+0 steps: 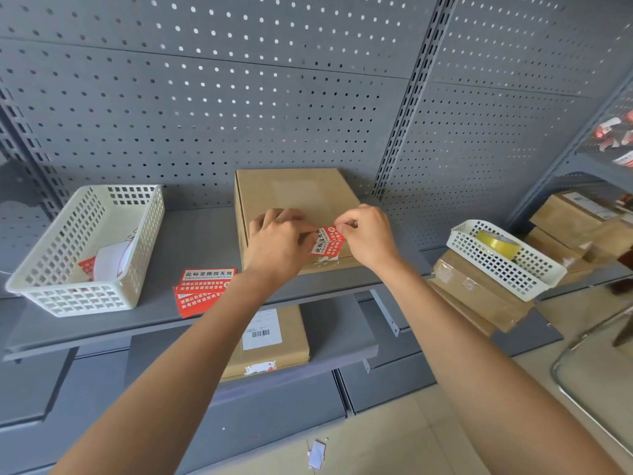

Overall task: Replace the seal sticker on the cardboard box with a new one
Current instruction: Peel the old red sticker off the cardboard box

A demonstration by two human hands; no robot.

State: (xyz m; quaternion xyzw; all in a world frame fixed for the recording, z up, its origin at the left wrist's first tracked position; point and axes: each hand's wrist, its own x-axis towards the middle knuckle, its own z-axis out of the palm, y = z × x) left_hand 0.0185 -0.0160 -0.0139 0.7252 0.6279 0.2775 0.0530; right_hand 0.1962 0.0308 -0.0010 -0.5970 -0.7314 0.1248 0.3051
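— Where are we holding the seal sticker (325, 242)?
— Both hands are pinching it: left hand (279, 240) at nine o'clock, right hand (368, 234) at three, over the cardboard box (294, 197) front edge.

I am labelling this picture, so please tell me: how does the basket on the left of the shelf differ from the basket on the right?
The left basket is deeper and sits flat on the shelf; the right basket is shallow and rests tilted on cardboard parcels. The left holds paper scraps, the right a yellow tape roll. Both are white perforated plastic.
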